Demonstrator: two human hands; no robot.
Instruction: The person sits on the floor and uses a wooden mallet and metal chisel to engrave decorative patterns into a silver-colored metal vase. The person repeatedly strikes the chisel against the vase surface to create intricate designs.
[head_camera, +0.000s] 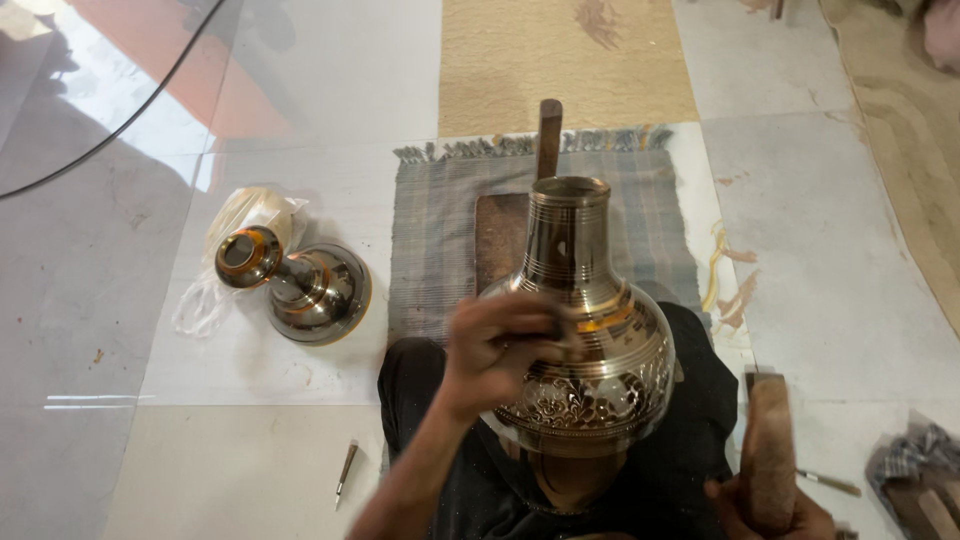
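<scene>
On the lap, above the striped grey mat (440, 230): engraved round-bellied brass vase (585, 350) steadied by left hand (500, 345), fingers closed on a small tool, right hand (765, 505) gripping brown wooden mallet (768, 450); engraving step, probably calling for careful strike.

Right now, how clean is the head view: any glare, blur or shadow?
Head view: strong white glare on the glossy floor upper left; bright highlights on the metal vase; left hand motion-blurred on the vase; right hand with the wooden mallet cropped at the bottom edge.

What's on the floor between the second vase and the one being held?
Head view: bare tile and the striped mat's edge lie between second vase and held vase.
</scene>
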